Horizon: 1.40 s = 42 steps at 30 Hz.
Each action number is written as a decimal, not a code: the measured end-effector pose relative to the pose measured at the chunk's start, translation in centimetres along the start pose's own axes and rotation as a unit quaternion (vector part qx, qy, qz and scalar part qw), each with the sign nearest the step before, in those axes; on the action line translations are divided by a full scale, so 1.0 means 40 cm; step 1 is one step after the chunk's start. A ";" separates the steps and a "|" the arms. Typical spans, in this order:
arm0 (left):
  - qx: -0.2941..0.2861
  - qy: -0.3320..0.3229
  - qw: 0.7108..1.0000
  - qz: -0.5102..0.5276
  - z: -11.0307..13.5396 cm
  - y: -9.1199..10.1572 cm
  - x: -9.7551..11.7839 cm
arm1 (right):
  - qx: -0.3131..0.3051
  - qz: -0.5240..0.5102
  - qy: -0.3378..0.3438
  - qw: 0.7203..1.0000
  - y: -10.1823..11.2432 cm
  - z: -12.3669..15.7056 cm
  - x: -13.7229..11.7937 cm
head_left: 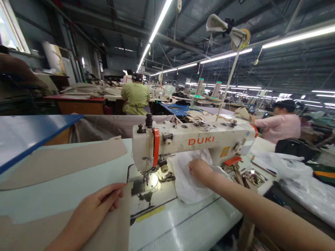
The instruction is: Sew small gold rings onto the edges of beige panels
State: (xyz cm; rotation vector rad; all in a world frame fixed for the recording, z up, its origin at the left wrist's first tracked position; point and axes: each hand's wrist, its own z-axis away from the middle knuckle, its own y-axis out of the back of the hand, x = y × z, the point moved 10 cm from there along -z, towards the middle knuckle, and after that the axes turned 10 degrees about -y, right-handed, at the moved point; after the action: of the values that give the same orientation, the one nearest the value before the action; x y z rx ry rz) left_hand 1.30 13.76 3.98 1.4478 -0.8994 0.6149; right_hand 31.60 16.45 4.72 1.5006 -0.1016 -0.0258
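Note:
My left hand (96,207) pinches the top corner of a beige fabric piece (117,223) at the left edge of the sewing machine's metal bed (142,202). Under the machine's arm, my right hand (200,171) rests on a crumpled white plastic sheet or bag (188,188). Its fingers are curled inward, and what they grip, if anything, is hidden. The white sewing machine (178,137), marked DUKI, stands between my hands. Its needle and presser foot (147,176) sit over the lit plate, with no fabric under them.
A long beige panel (73,160) lies at the table's back left, and another beige piece (34,230) at the front left. Right of the machine are a metal parts tray (253,177) and clear plastic bags (285,164). Co-workers (135,94) sit farther back.

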 end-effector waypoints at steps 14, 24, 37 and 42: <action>0.002 -0.031 1.000 0.003 0.015 0.005 0.004 | 0.087 -0.342 0.015 0.935 0.034 0.037 0.070; 0.030 -0.119 0.992 -0.025 0.036 0.007 0.045 | 0.078 -0.580 0.105 0.804 0.054 0.153 -0.023; 0.031 -0.222 0.974 -0.037 0.090 -0.026 0.088 | -0.045 -0.721 0.104 0.683 -0.057 0.134 -0.368; 0.057 -0.179 0.982 -0.018 0.083 -0.020 0.063 | -0.037 -0.717 0.116 0.686 -0.052 0.138 -0.374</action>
State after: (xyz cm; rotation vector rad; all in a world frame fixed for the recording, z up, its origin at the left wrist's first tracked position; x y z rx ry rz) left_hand 2.85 10.05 5.28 1.7080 -1.1278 0.3890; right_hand 16.34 11.99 2.26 1.1382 1.2984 -1.0878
